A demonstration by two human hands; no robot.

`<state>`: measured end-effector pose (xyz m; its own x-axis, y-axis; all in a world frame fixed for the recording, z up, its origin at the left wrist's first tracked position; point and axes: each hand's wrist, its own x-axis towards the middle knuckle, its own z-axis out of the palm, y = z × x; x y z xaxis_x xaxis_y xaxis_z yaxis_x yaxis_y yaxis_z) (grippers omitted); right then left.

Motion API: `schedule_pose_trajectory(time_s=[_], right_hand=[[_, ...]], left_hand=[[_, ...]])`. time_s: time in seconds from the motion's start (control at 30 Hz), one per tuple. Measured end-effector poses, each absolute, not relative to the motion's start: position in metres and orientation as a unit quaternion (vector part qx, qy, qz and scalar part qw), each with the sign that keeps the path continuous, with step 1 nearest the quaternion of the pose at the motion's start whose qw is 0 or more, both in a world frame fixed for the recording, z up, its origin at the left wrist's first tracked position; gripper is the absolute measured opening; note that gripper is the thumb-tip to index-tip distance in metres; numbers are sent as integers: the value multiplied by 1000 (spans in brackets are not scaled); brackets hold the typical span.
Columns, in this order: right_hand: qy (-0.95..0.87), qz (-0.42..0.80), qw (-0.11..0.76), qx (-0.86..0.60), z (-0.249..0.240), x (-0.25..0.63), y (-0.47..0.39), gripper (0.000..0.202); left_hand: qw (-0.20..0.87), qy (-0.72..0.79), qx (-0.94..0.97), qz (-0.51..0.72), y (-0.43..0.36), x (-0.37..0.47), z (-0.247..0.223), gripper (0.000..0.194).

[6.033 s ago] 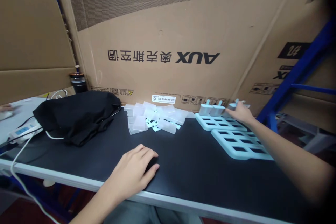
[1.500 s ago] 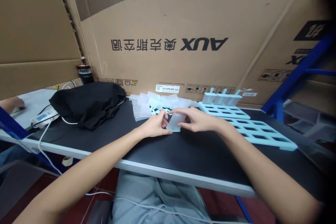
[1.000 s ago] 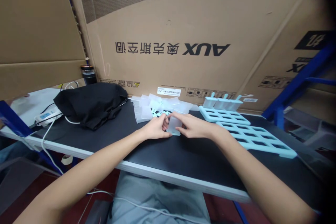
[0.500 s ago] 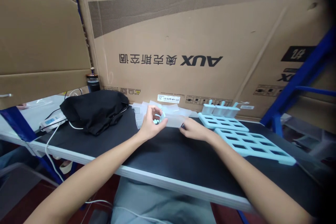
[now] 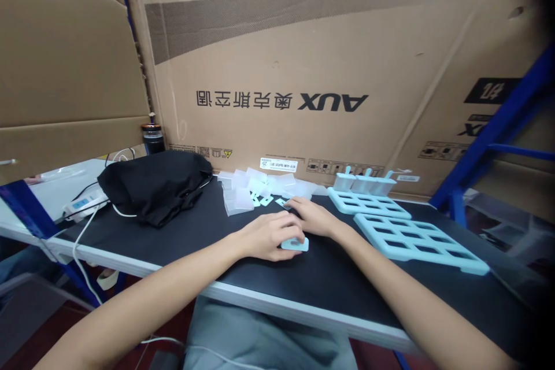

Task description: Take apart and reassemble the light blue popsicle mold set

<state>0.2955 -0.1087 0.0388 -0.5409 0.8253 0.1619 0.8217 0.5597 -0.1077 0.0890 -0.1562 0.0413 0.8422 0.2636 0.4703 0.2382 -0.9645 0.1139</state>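
Low over the black tabletop, my left hand (image 5: pixel 272 236) grips a light-blue popsicle mould lid (image 5: pixel 299 244), its flat plate showing past the fingers. Just behind it is my right hand (image 5: pixel 313 216), its fingers bent and closed at the end of another light-blue piece (image 5: pixel 281 202). Part of the right fingers is hidden by the left hand. Several light-blue lids (image 5: pixel 265 200) lie loose beyond my hands, among translucent popsicle moulds (image 5: pixel 237 201). On the right, a light-blue rack (image 5: pixel 368 206) carries three moulds with stick lids (image 5: pixel 364 183). A second rack (image 5: pixel 420 241) lies flat before it.
A black cloth bundle (image 5: pixel 156 185) lies on the left, beside a white power strip (image 5: pixel 87 201) with cables. Behind it stands a dark jar (image 5: pixel 153 137). A large cardboard sheet (image 5: pixel 277 58) walls the back. Blue shelf posts (image 5: pixel 489 133) flank the table.
My left hand has come from the mould pile toward me and right, with a light-blue lid in it. My right hand has left the translucent mould and moved slightly left, to a light-blue piece.
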Motion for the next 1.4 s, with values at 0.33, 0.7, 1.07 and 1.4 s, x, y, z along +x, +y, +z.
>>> schedule_pose_trajectory(time_s=[0.33, 0.7, 1.07, 1.4], right_hand=[[-878, 12, 107, -467, 33, 297, -105, 35], [-866, -1, 86, -493, 42, 292, -113, 22], [-839, -20, 143, -525, 39, 291, -109, 21], [-787, 151, 366, -472, 55, 305, -104, 28]], left_hand=[[-51, 102, 969, 218, -154, 92, 36, 17], [-40, 82, 958, 273, -150, 93, 30, 21], [35, 89, 936, 338, -151, 93, 32, 25], [202, 266, 854, 398, -137, 87, 29, 31]])
